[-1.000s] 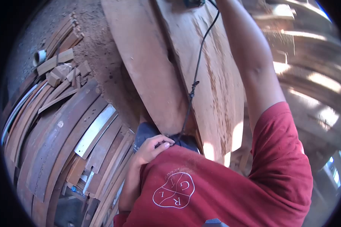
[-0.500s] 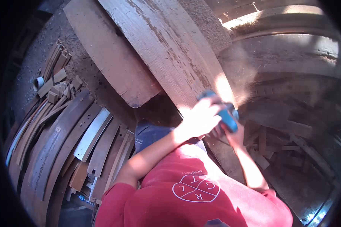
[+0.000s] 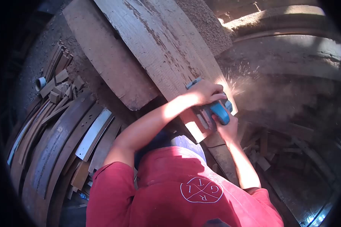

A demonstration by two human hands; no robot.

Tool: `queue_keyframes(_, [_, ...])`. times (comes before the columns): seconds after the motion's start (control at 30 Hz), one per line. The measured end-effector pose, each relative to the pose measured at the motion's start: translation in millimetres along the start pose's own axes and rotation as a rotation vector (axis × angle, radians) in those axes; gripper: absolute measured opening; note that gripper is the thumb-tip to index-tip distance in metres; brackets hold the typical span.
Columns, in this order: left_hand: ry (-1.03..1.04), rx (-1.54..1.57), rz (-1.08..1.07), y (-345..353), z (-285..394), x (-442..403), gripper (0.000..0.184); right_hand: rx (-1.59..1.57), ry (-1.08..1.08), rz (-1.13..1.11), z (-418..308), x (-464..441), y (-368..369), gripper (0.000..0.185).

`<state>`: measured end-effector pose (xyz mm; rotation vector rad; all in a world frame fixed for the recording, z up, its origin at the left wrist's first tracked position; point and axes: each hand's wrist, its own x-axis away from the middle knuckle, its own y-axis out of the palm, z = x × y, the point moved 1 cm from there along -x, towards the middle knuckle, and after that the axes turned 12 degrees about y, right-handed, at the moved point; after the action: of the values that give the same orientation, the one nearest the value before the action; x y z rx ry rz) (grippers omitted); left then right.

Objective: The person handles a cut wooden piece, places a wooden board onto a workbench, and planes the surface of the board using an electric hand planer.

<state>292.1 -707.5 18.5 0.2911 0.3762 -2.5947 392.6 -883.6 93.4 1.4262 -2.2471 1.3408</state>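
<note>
A blue electric planer (image 3: 220, 113) sits on the near part of a thick, wide wooden plank (image 3: 166, 49). My right hand (image 3: 228, 130) is closed around its rear handle. At the planer's front, my left hand (image 3: 206, 92) presses down with fingers curled over it. Shavings (image 3: 236, 89) spray out from the tool's right side. Rough dark streaks run along the plank's top face, and sunlight falls on its near end. The planer's sole is hidden against the wood.
Left of the plank lies a second thick board (image 3: 110, 56). Stacked boards (image 3: 60, 140) and small wood offcuts (image 3: 58, 89) cover the left side, near a roll of tape (image 3: 40, 83). Sawdust (image 3: 204, 26) is heaped beyond the plank. Large timbers (image 3: 284, 53) and scrap wood (image 3: 263, 159) lie to the right.
Both hands and the planer have shifted slightly forward and left along the plank, exposing more of its near end. My left forearm has swung forward, and the flying shavings show more sharply.
</note>
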Motion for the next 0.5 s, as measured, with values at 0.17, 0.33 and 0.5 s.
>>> queue_keyframes(0.17, [-0.243, -0.010, 1.063, -63.7, -22.9, 46.7, 0.026, 0.080, -0.109, 0.004, -108.6, -74.4, 37.7, 0.058])
queue_keyframes(0.33, [-0.655, 0.410, 0.592, -46.4, 11.3, 116.0, 0.038, 0.159, -0.261, 0.075, -225.8, -153.1, 97.7, 0.052])
queue_keyframes(0.5, [-0.264, 1.278, 0.437, -4.1, 6.9, 72.3, 0.058, 0.181, -0.437, 0.166, -323.6, -225.4, 152.8, 0.033])
